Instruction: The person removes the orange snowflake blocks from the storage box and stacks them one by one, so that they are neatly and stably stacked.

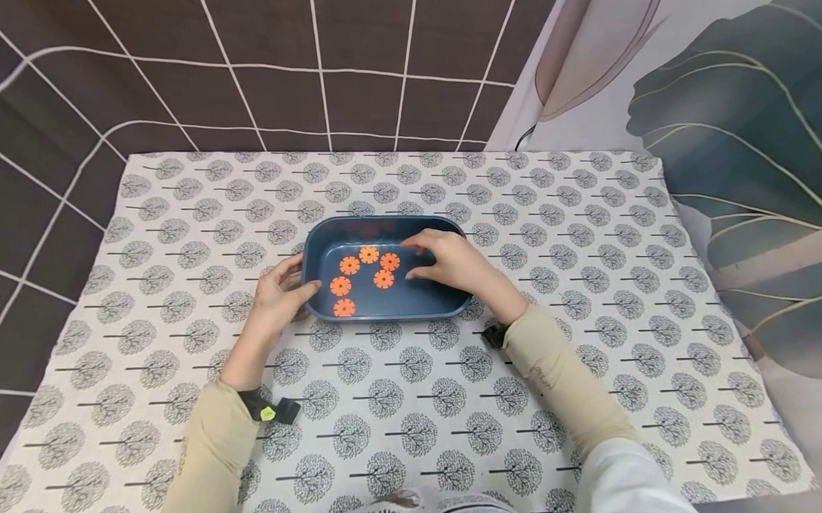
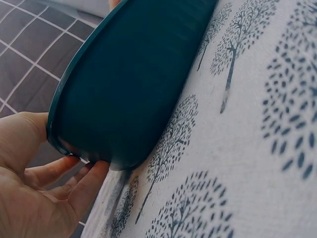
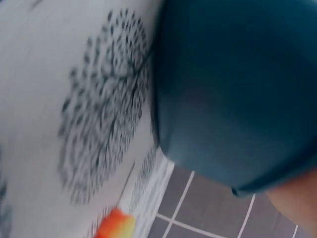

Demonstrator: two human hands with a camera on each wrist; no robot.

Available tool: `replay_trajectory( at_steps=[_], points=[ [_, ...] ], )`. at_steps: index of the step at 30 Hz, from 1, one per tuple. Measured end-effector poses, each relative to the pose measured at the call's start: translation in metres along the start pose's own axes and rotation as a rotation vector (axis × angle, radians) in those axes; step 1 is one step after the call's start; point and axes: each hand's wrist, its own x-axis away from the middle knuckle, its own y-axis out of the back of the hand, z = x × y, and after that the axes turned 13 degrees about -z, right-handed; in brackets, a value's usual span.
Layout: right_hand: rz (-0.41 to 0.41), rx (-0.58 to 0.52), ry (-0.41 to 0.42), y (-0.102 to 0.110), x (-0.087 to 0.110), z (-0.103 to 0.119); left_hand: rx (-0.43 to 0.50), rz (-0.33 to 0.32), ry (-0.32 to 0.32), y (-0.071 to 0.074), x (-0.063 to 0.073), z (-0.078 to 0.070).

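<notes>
1. Our left hand [image 1: 276,297] grips the bin [image 1: 402,302]; we should hold it steady.
2. Inside, our right hand [image 1: 455,262] holds thumb and fingers apart.
3. Discs [image 1: 349,265] lie between our hands, best touched lightly.

Wrist-view tub [image 3: 223,99] cropped, orange patch [image 3: 115,224] blurred

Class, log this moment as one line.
left hand: holds tub | right hand: reaches into tub | discs: six, orange, in tub | tub: on cloth
</notes>
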Motion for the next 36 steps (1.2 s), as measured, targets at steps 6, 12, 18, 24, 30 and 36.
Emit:
replay_trajectory(
  at_steps=[6,12,18,24,30,36],
  points=[
    [0.044,-0.017,0.013,-0.011,-0.005,0.008,0.0,0.001,0.005,0.001,0.0,0.001],
    [0.085,-0.008,0.026,-0.021,-0.01,0.012,-0.01,-0.005,0.002,0.0,0.0,0.001],
    [0.149,0.027,0.072,-0.025,-0.013,0.017,-0.015,0.002,0.001,0.0,-0.001,0.0],
    [0.162,0.07,0.152,-0.031,-0.014,0.018,-0.014,0.009,0.011,0.001,-0.002,0.0],
    [0.169,0.08,0.207,-0.035,-0.015,0.019,-0.006,0.006,0.016,0.001,-0.002,0.001],
    [0.171,0.099,0.197,-0.037,-0.016,0.02,0.005,0.008,0.024,0.001,-0.001,0.001]
  ],
)
